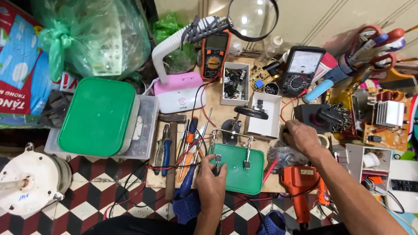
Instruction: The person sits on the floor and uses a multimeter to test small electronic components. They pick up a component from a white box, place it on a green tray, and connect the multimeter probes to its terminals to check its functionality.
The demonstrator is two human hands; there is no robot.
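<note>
A green-lidded box [98, 116] sat at the workboard's [213, 98] left edge, two meters [214, 53] near its far edge, perhaps a heat gun [298, 182] at the near-right corner.

— Entry for the lid [244, 172] by the left hand [212, 179]?
— Green plastic, smooth, faintly glossy; clip stand [233, 135] above it was bare bright metal.
— And near the right hand [301, 137]?
— Orange drill [299, 182], matt plastic; crumpled clear film bag [284, 155], shiny. White box [264, 115] was matt card. Bench [217, 106] was pale raw wood.
</note>
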